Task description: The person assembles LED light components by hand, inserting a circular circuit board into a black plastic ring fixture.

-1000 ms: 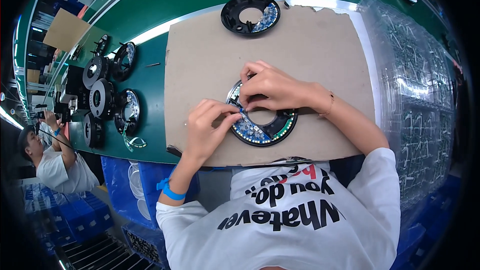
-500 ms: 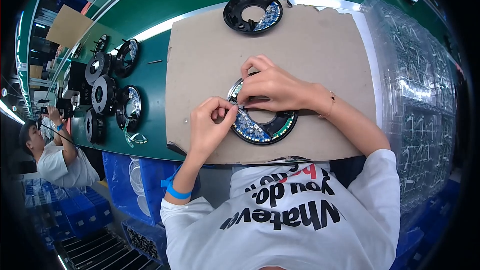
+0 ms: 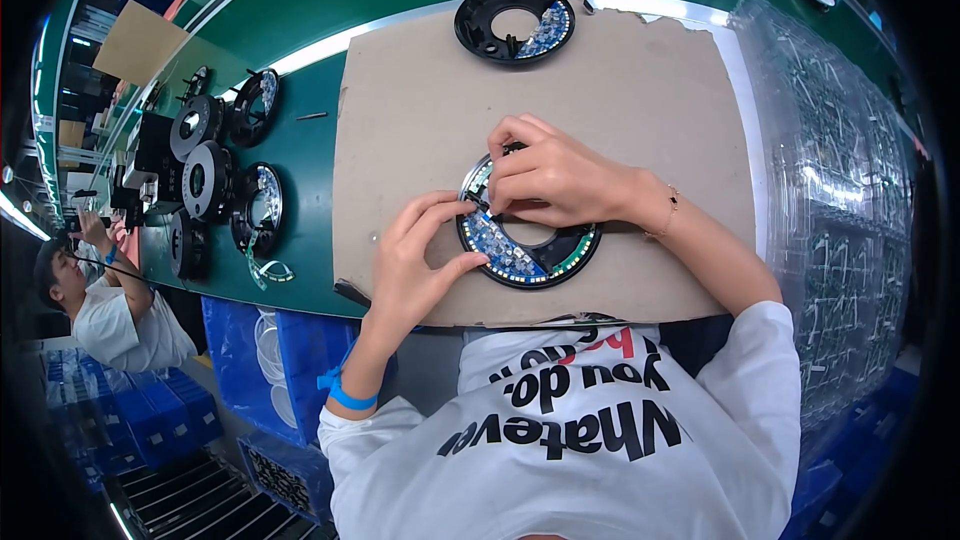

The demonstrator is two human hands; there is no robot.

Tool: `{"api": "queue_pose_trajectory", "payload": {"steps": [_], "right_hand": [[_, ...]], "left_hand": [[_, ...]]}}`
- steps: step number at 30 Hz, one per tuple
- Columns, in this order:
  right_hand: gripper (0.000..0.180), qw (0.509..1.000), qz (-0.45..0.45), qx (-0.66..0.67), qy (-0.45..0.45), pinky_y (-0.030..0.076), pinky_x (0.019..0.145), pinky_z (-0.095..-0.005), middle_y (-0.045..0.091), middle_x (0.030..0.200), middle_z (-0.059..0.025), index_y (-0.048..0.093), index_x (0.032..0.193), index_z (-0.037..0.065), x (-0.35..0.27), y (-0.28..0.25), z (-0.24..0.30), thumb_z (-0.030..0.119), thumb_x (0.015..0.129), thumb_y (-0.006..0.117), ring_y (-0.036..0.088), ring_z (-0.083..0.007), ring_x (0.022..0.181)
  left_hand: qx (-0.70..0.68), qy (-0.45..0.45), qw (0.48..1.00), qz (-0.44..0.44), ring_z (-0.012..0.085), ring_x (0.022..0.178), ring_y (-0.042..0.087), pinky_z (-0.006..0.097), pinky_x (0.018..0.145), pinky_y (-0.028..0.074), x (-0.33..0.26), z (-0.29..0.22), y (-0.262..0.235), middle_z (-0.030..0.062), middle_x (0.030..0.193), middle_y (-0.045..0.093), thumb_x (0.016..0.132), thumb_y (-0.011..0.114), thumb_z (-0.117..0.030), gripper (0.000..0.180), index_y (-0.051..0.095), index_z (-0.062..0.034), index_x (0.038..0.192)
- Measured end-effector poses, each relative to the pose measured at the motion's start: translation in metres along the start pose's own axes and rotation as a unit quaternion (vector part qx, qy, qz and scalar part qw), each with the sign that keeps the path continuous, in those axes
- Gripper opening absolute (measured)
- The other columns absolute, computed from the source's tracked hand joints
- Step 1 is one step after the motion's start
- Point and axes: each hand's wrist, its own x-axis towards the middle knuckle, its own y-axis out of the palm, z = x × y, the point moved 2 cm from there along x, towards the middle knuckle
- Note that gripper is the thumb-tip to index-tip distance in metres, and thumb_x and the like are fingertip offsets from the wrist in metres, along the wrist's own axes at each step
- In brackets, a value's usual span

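Touching the left rim of the black ring housing, the left hand is placed with its thumb and forefinger spread apart. The upper part of the ring housing is covered by the right hand; its fingers are bent, with the tips bunched near the upper end of the blue circuit board, and whether anything is pinched between them cannot be told. The ring housing is thus set just to the right of the left hand and partly underneath the right one. It is round, with a wide hole in its middle and a smooth, dark rim. Its lower left part is filled by the blue circuit board, crowded with small pale components, and its lower right part by a curved green strip; small pale squares are lined up along the outer edge.

Under the ring housing, a matt brown cardboard sheet with a torn far edge is laid. Beyond the ring housing, a second ring housing with upright pegs is seen. To its left, a thin dark rod is laid on the smooth green tabletop, and farther left several ring-shaped parts are grouped. To its right, clear, glossy plastic trays are arranged.
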Motion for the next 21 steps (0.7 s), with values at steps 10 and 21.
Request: {"api": "queue_pose_trajectory", "payload": {"steps": [10, 21], "right_hand": [[0.011, 0.998, 0.043, 0.035, 0.0, 0.042, 0.08, -0.0352, 0.058, 0.081, -0.0019, 0.06, 0.071, 0.007, 0.0004, 0.0001, -0.0041, 0.003, 0.064, 0.068, 0.049, -0.024, 0.091], [0.011, 0.997, 0.044, 0.065, 0.011, 0.042, 0.081, -0.0348, 0.06, 0.083, -0.0026, 0.061, 0.072, 0.006, 0.0003, -0.0021, -0.0065, 0.001, 0.064, 0.067, 0.05, -0.0236, 0.09]], "left_hand": [[0.018, 0.047, 0.999, -0.014, 0.0262, 0.103, 0.053, 0.035, 0.085, 0.044, -0.0031, 0.0087, 0.0034, 0.0086, 0.114, 0.057, 0.061, 0.076, -0.015, 0.043, 0.063, -0.01, 0.102], [0.005, 0.057, 0.998, -0.02, 0.0267, 0.101, 0.054, 0.035, 0.084, 0.045, -0.0013, 0.0096, 0.0049, 0.0098, 0.113, 0.057, 0.062, 0.076, -0.015, 0.042, 0.064, -0.0099, 0.102]]}}
